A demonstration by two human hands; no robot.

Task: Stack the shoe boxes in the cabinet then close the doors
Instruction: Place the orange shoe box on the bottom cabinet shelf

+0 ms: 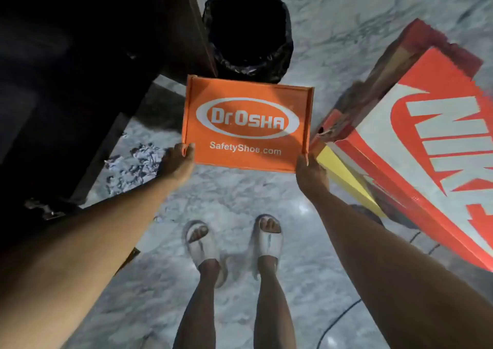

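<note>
From above, the orange Dr. Osha shoe box (246,122) hangs over the marble floor (346,23), beside the dark cabinet (66,82). The left hand (177,162) and right hand (310,174) have their fingers clamped on its near corners. A Nike box (426,148) sits just right.

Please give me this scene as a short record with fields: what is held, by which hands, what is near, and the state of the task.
held item: orange Dr.Osha shoe box, lid facing the camera
left hand: grips the box's lower left corner
right hand: grips the box's lower right corner
right of the box: large Nike box on top of other boxes
behind the box: black bin on the floor
left side: dark cabinet, inside too dark to see
task state: box not yet in cabinet
</note>
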